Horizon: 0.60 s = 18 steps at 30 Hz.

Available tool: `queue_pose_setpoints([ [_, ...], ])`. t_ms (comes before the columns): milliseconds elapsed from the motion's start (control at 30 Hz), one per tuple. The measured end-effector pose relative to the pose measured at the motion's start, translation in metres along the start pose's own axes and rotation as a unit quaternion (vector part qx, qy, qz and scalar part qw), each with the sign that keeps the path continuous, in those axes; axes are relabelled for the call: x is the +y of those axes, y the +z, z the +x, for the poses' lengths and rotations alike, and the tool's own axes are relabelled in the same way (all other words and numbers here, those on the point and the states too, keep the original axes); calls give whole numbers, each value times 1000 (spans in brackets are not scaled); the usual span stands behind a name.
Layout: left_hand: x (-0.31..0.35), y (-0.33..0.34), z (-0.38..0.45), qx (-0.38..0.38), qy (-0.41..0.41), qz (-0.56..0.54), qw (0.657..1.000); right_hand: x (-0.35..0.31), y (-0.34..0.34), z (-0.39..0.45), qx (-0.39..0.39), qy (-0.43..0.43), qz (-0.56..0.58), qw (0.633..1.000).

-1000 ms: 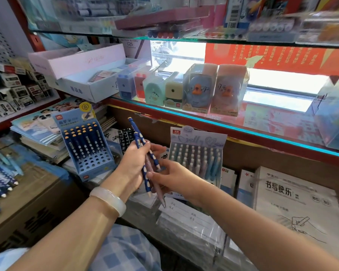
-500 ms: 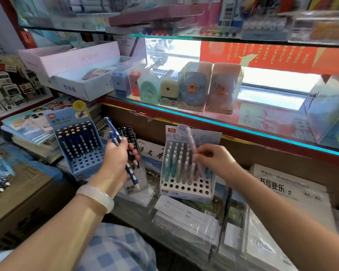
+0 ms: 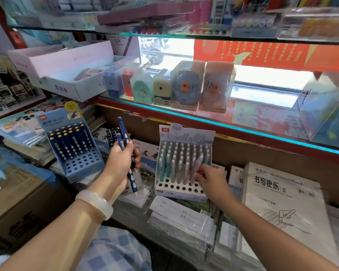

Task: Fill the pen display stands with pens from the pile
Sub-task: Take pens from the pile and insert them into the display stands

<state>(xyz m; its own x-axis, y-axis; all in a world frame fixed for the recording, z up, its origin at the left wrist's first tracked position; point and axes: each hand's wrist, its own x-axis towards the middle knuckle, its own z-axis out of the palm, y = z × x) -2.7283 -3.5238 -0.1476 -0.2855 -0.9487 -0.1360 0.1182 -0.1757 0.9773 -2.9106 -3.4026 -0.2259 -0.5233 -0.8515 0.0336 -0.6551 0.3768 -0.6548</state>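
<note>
Setting: stationery shop counter (image 3: pixel 243 132) under glass shelves, notebooks stacked below.
Left hand (image 3: pixel 119 161): gripped 2 blue pens (image 3: pixel 125 151), long axes near upright, leaning left, tips pointing down.
Right hand (image 3: pixel 209 178): fingers curled at a pale pen (image 3: pixel 197 167) standing upright in the white stand (image 3: pixel 176 186); whether they pinched it could not be told.
Blue stand (image 3: pixel 80 163): left of the left hand, partly filled, pens upright, caps up.

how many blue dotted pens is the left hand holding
2: both gripped in the left hand. The longer pen juts highest; the shorter pen sits just left of it. Another could hide behind the fingers.
</note>
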Motion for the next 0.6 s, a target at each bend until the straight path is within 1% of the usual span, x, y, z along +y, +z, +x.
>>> queue_pose_setpoints([
  [167, -6, -2, 2, -8, -9, -3, 1000, 2, 11, -1, -17, 17, -68, 997],
  [300, -7, 1, -2, -53, -15, 18, 998, -1, 19, 1, -45, 36, -119, 991],
  [400, -2, 4, -8, -82, -30, 24, 996, -2, 24, 3, -49, 48, -141, 988],
  [533, 1, 0, -9, -83, -41, 38, 995, -1, 22, 2, -77, 54, -174, 980],
  [567, 2, -3, -8, -83, -42, 35, 995, -2, 20, -1, -79, 55, -178, 979],
  [600, 3, -6, -7, -84, -42, 32, 995, -3, 17, -5, -64, 51, -178, 981],
])
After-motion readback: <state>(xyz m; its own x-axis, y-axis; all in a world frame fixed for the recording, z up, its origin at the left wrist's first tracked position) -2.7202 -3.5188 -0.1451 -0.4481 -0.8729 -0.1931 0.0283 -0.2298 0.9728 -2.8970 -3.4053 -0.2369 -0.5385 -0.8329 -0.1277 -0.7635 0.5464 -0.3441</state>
